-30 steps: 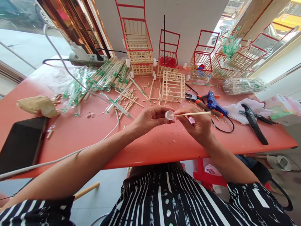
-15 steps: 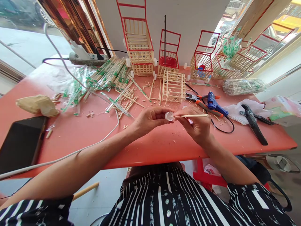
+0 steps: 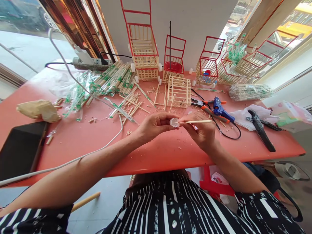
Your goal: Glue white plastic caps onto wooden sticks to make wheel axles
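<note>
1. Nearest us, the bare front strip of the counter [image 3: 158, 156] runs across below our wrists, dotted with small wood crumbs.
2. Just beyond it, our left hand [image 3: 158, 125] pinches a small round white cap [image 3: 174, 122] between thumb and fingers, its open face turned toward the right.
3. Our right hand [image 3: 200, 130], close beside it, pinches a thin wooden stick [image 3: 198, 122] near its left end. The stick's long axis lies sideways, roughly along the counter's front edge, its free end pointing right.
4. The cap sits directly left of the right fingertips, in line with the stick, whose tip meets the cap's open face; we cannot tell how deep it reaches. The left hand is nearer the cap, the right nearer the stick.
5. Past the hands, loose sticks [image 3: 133, 109] lie to the left, a slatted wooden frame [image 3: 179, 92] ahead, and pliers [image 3: 216, 114] with a blue glue gun [image 3: 220, 109] to the right.
6. Farthest, a tall wooden cart [image 3: 147, 60] with a red handle stands by the wall.
</note>
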`<state>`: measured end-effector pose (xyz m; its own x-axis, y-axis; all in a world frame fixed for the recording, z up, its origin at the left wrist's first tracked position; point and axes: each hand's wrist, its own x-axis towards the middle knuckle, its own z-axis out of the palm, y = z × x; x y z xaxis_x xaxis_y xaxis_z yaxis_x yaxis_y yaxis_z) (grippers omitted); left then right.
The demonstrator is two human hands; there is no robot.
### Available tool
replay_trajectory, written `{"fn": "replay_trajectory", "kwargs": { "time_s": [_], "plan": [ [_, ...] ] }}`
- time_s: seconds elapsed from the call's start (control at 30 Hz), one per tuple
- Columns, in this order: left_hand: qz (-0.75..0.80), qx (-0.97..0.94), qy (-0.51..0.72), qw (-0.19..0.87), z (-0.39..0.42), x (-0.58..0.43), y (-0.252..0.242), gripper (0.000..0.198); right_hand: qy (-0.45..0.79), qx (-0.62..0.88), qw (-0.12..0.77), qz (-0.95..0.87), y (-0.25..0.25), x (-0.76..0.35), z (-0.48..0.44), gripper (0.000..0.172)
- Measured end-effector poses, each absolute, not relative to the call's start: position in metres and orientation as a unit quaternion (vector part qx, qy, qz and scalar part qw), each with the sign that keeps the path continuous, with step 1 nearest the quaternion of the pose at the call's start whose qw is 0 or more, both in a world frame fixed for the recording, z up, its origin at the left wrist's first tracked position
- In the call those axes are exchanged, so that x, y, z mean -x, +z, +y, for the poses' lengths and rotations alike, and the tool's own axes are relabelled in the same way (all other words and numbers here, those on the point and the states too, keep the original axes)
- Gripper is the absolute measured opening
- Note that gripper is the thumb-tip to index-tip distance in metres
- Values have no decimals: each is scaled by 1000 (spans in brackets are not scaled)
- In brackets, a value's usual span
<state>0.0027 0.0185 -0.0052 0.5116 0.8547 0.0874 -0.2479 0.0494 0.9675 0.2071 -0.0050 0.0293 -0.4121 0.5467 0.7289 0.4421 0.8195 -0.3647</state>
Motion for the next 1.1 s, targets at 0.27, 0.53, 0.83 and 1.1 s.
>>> {"fn": "replay_trajectory", "kwargs": {
  "time_s": [0.27, 0.53, 0.83, 1.1],
  "plan": [
    [278, -552, 407, 673, 19, -4, -4, 38, 57, 284, 459, -840, 29, -208, -4, 10],
    [271, -551, 412, 673, 19, -4, -5, 39, 37, 289, 454, -842, 28, -208, -4, 10],
    [268, -549, 413, 675, 20, -4, -7, 38, 45, 285, 458, -841, 29, -207, -4, 11],
    [265, -544, 416, 678, 20, -4, -7, 37, 43, 292, 455, -840, 29, -207, -4, 12]
  ]
}}
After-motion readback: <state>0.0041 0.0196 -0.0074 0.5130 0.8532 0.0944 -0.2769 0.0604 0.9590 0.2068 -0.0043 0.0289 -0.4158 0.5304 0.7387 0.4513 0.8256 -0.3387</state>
